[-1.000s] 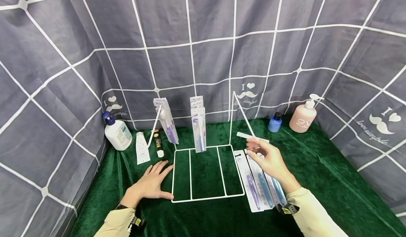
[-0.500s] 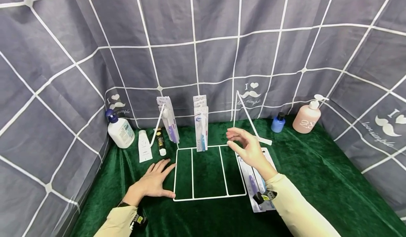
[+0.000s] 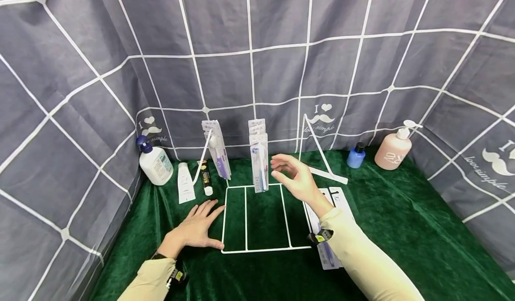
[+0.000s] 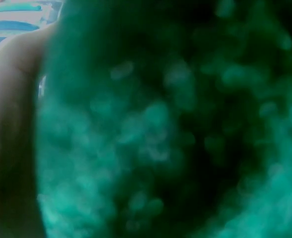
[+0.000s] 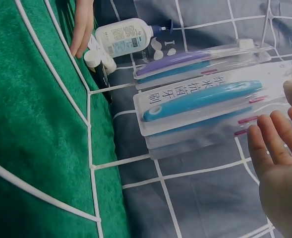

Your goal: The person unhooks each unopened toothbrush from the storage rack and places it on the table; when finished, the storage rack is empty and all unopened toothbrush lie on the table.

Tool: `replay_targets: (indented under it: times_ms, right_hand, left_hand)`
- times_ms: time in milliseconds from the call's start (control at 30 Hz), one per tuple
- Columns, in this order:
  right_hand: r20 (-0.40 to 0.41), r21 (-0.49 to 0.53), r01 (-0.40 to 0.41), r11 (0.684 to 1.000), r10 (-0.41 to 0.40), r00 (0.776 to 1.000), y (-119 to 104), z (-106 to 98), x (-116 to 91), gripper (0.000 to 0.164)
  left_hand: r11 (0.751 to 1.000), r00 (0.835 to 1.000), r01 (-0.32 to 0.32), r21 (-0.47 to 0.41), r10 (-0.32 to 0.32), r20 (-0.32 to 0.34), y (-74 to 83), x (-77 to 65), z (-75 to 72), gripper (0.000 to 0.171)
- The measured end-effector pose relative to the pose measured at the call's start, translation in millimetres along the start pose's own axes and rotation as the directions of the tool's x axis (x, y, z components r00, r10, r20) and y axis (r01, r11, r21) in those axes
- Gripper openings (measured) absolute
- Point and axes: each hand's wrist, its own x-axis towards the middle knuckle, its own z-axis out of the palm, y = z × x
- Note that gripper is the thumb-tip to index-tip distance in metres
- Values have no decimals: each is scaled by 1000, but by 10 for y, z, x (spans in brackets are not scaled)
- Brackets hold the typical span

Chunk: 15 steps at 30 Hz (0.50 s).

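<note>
My left hand (image 3: pixel 199 227) lies spread on the green cloth, its thumb and a fingertip touching the left side of a white wire rack (image 3: pixel 246 220). My right hand (image 3: pixel 297 178) is raised over the rack's rear right, holding nothing, with a gap between thumb and fingers. Just left of its fingertips hangs a row of packaged toothbrushes (image 3: pixel 259 162); the front pack's blue handle (image 5: pixel 203 100) shows in the right wrist view. Farther left hang more packaged toothbrushes (image 3: pixel 218 151) with a purple handle. The left wrist view is mostly blurred green cloth (image 4: pixel 136 134).
Flat toothbrush packs (image 3: pixel 327 254) lie partly under my right forearm. Left of the rack are a white pump bottle (image 3: pixel 157 167), a white tube (image 3: pixel 186 187) and a black tube (image 3: pixel 206 178). A blue bottle (image 3: pixel 356 157) and a pink pump bottle (image 3: pixel 393 151) stand at the back right.
My right hand has moved left from above the flat toothbrush packs to beside the middle hanging row. My left hand keeps its place at the rack.
</note>
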Motion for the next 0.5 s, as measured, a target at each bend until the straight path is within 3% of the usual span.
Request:
replay_targets:
  times_ms: [333,500]
  right_hand:
    - [10,-6,-84,996,85,996,77,96,51,31]
    - [-5,-21,-88,996,88,996,252,128,40,29]
  left_hand:
    - [1000,1000,-9,2,9,-1,-2,21,-6,110]
    - [1000,1000,-7,-1,7,5,-1,9,-7,110]
